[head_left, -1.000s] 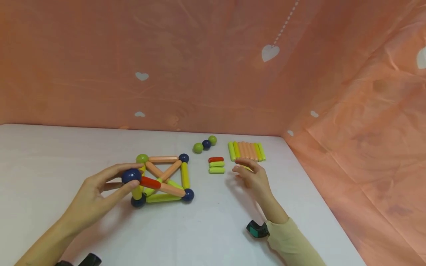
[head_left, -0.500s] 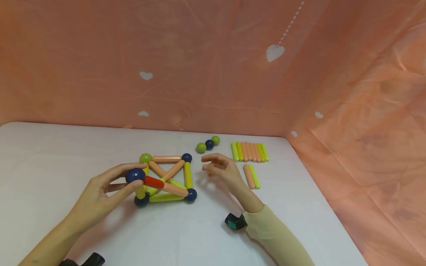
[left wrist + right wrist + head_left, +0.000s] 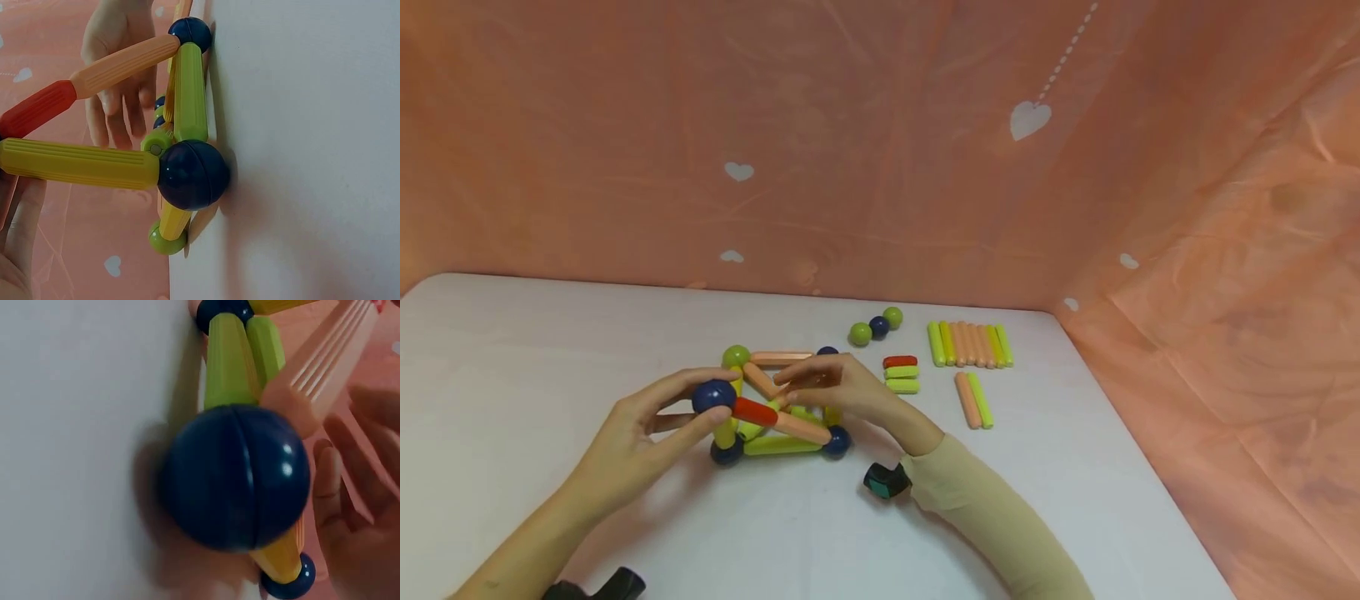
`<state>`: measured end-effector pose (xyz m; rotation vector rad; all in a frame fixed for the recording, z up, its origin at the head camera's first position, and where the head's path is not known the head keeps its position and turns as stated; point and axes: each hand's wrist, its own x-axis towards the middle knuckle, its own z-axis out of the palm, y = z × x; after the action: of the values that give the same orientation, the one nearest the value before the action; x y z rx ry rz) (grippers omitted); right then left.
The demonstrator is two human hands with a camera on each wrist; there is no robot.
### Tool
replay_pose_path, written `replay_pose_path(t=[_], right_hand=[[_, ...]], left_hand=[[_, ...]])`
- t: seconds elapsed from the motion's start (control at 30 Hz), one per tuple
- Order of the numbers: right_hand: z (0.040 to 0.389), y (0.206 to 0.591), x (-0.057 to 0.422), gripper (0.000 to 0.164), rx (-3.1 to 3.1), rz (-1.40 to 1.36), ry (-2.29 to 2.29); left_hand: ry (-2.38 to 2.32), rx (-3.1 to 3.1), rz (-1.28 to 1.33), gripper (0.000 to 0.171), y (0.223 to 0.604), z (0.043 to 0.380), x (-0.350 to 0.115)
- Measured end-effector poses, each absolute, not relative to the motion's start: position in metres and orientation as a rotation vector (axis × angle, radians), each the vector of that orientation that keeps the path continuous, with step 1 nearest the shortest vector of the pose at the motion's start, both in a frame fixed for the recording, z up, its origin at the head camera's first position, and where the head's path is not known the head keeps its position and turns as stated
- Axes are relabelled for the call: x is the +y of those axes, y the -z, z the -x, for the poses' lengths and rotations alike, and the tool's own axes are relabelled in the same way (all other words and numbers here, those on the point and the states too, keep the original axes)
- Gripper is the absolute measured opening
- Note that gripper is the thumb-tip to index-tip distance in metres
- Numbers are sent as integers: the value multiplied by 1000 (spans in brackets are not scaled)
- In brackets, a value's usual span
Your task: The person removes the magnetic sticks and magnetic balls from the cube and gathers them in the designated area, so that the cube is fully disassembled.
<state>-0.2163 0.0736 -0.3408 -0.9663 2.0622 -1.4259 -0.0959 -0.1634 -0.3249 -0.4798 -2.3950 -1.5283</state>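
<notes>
In the head view, my left hand (image 3: 640, 433) pinches a raised dark blue ball (image 3: 713, 397) between thumb and fingers. A red magnetic stick (image 3: 754, 411) runs from that ball into a peach stick (image 3: 802, 427), which slopes down to a blue corner ball (image 3: 836, 442). A yellow stick (image 3: 81, 164) stands under the raised ball, on another blue ball (image 3: 194, 175). These belong to a four-sided frame with a green ball (image 3: 737, 357) at the back left. My right hand (image 3: 842, 392) hovers over the frame's right side, fingers loosely bent, holding nothing visible. It partly hides the crossed inner sticks.
Right of the frame lie short red and green sticks (image 3: 901, 373). A peach and a green stick (image 3: 973, 400) lie farther right, below a row of several sticks (image 3: 970, 344). Three balls (image 3: 878, 327) sit behind. Orange cloth (image 3: 880, 150) borders the white table (image 3: 850, 542).
My right hand has travelled left from beside the loose sticks to above the frame, uncovering a peach and a green stick. My left hand keeps its pinch on the blue ball.
</notes>
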Motion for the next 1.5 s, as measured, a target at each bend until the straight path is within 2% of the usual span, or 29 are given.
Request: replay_pose_path(t=[0.17,0.47,0.77,1.13,1.5], right_hand=[[224,342,63,30,1945,1211,1265],[228,341,50,31,1969,1271,1054],[225,344,50,28,2072,1172,1136],[225,347,66,29,2017,897,1478],[222,338,113,29,2226,698,1613]], left_hand=[[1531,-2395,478,36,325,96,-162],[1521,-2413,466,36,326,96,-161],[1523,-2411,462,36,326,96,-160],[1517,-2419,461,34,324,95,-161],[1498,-2441,421,35,323,95,-163]])
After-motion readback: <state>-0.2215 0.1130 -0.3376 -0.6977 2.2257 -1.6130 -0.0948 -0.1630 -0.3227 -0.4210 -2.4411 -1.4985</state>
